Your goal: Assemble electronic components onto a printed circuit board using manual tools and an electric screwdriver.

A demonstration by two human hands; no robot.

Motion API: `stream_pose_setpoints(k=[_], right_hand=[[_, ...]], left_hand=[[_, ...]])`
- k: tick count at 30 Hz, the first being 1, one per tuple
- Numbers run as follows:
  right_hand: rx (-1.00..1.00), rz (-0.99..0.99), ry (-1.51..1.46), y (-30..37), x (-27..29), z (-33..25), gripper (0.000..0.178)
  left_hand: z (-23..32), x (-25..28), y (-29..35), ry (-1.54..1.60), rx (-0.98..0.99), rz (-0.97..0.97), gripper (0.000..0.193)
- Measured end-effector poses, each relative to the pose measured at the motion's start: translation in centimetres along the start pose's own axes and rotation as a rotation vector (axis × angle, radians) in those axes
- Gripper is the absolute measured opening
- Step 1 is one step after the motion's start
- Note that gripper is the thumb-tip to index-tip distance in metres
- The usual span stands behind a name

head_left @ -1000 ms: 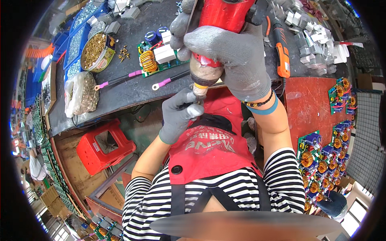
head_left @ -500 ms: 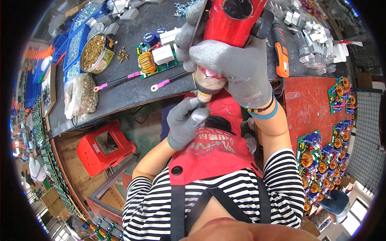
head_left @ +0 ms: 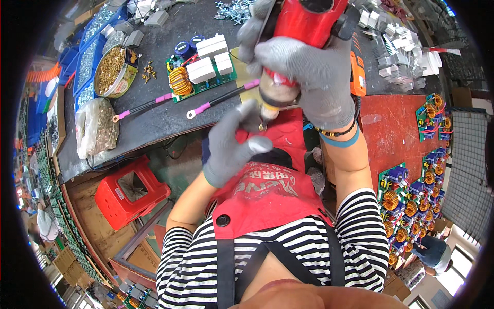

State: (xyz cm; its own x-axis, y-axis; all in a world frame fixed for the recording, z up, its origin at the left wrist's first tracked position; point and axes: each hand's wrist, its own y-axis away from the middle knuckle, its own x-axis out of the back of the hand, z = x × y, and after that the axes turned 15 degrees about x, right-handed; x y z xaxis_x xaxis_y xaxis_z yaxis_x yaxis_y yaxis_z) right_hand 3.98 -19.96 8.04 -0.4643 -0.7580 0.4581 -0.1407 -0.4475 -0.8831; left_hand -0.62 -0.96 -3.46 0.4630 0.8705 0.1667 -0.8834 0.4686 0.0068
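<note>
In my gloved right hand (head_left: 327, 82) is a red power screwdriver (head_left: 303, 27), its nose slanting down toward my lap over the table's front edge. A small brass-coloured piece, seemingly a screw, shows at the tip of its bit (head_left: 263, 124). Just left of that tip, my gloved left hand (head_left: 229, 144) has its thumb and fingers apart, and nothing shows between them. Behind it on the dark table stands a green circuit board (head_left: 200, 77) with a copper coil, white blocks and blue capacitors. Two black cables with pink-sleeved ring terminals (head_left: 198, 109) lie at its front.
A tub of brass screws (head_left: 114, 72) and a clear bag (head_left: 96, 129) sit at the left. An orange-and-black tool (head_left: 357, 74) lies right of my right hand, near silver heatsinks (head_left: 399, 56). Finished-looking boards (head_left: 411, 206) cover the red surface at right. A red stool (head_left: 131, 193) stands below.
My left thumb and fingers have parted from the bit tip, which they were pinching, and that hand has drawn slightly left. The power screwdriver has shifted a little right; its tip now shows.
</note>
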Motion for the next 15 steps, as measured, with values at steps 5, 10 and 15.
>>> stream_pose_setpoints(k=[5,10,15], right_hand=[[-1.084,0.596,-0.604,-1.6,0.6,0.7,0.027],[-1.164,0.678,-0.494,-2.5,1.1,1.1,0.033],[-1.186,0.684,-0.479,-2.9,1.0,1.4,0.03]], left_hand=[[-2.4,2.1,-5.7,-0.834,-0.33,0.346,0.052],[-4.0,3.0,-6.9,-1.009,-0.309,0.3,0.028],[-2.6,3.8,-7.4,-1.095,-0.254,0.158,0.026]])
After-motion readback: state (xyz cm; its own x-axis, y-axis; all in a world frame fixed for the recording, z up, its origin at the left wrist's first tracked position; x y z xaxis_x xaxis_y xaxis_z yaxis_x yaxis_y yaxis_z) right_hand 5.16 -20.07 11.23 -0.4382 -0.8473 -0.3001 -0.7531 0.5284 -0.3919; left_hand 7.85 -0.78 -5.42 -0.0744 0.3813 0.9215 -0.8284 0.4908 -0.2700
